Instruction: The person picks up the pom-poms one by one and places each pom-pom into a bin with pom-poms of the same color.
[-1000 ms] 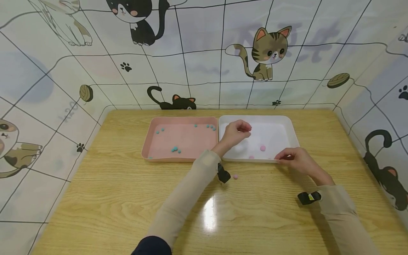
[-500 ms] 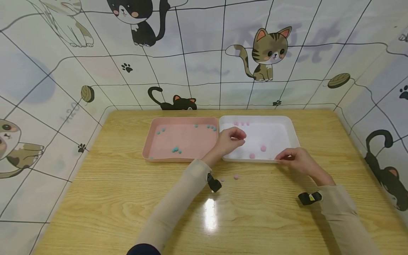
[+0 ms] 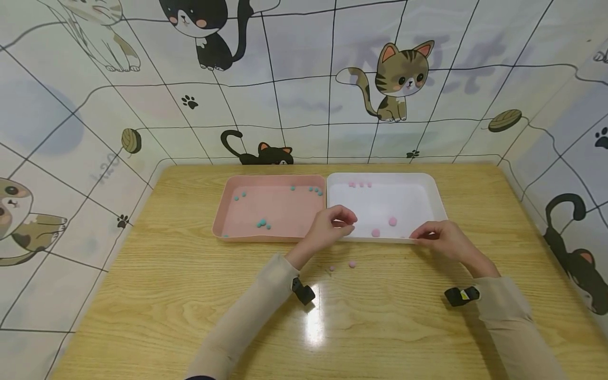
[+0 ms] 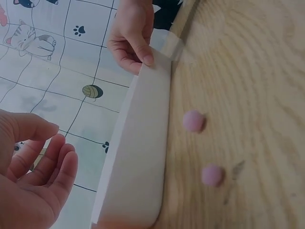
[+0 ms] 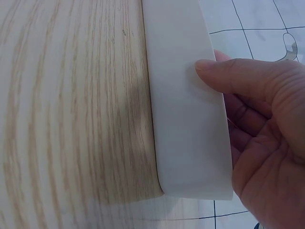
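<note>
My left hand (image 3: 329, 228) hovers over the near left corner of a white tray (image 3: 404, 195), its fingers loosely curved. In the left wrist view nothing shows between that hand's thumb and fingers (image 4: 64, 169). My right hand (image 3: 444, 238) pinches the tray's near rim toward the right corner, thumb (image 5: 214, 71) on the outer wall. Two pink balls (image 3: 392, 221) lie in the near half of the white tray, and several smaller pink balls (image 3: 361, 184) line its far left side. On the table before the tray rest two pink balls (image 4: 194, 121).
A pink tray (image 3: 271, 206) stands against the left side of the white one, with several teal balls (image 3: 262, 223) scattered in it. Both sit on a wooden table (image 3: 380, 327). A cat-patterned sheet (image 3: 304, 95) rises behind the table and at its sides.
My left hand has drawn back toward the near left corner of the white tray, uncovering the far row of small pink balls and one ball on the table. My right hand stays on the rim.
</note>
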Demonstrator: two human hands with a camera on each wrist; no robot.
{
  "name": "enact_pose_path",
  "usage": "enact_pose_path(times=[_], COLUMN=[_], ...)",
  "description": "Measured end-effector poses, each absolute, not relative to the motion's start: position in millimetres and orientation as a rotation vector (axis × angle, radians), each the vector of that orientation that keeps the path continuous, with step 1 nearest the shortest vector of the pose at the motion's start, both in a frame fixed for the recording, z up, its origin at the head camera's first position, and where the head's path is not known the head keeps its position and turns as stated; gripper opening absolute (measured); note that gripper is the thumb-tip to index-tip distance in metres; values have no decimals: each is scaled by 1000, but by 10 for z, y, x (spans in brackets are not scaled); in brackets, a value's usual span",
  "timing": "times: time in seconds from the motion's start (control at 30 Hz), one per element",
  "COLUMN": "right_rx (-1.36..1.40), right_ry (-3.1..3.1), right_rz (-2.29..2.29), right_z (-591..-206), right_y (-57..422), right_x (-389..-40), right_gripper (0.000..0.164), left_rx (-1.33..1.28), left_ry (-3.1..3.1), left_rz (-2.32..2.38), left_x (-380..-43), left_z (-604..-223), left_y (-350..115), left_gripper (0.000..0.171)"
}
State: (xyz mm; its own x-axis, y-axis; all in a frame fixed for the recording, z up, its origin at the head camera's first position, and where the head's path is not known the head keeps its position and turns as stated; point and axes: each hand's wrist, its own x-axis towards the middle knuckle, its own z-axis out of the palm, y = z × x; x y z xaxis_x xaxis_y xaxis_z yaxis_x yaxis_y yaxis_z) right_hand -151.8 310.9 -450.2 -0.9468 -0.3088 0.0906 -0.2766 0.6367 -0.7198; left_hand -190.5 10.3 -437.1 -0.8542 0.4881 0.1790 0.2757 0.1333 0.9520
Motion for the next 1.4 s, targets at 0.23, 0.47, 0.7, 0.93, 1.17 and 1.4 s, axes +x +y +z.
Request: enact_pose_path(times=[0.23, 0.47, 0.7, 0.93, 1.17, 1.4], right_rx=[-489, -502, -505, -510, -524, -516], right_ry=[2808, 2818, 2810, 2811, 2805, 2811], right_rz=[-1220, -1230, -1230, -1223, -1238, -1228], right_z=[-4497, -4515, -4522, -4514, -4517, -4524], right_y=[3098, 3099, 3106, 3104, 3111, 3114], right_x=[-1515, -1517, -1524, -1527, -1534, -1531], right_gripper=[10, 12, 10, 9, 6, 8], left_rx=[809, 817, 856, 886, 850, 834], left_ry=[2252, 2241, 2245, 2208, 2216, 2182], left_rz=[1769, 1732, 1676, 1634, 1518, 1484], left_x=[-1654, -1548, -1560, -1506, -1447, -1410], left_z=[-4177, -4212, -4542, -4648, -4705, -4694], left_y=[-53, -132, -177, -235, -257, -271], left_gripper=[11, 10, 13, 16, 23, 30])
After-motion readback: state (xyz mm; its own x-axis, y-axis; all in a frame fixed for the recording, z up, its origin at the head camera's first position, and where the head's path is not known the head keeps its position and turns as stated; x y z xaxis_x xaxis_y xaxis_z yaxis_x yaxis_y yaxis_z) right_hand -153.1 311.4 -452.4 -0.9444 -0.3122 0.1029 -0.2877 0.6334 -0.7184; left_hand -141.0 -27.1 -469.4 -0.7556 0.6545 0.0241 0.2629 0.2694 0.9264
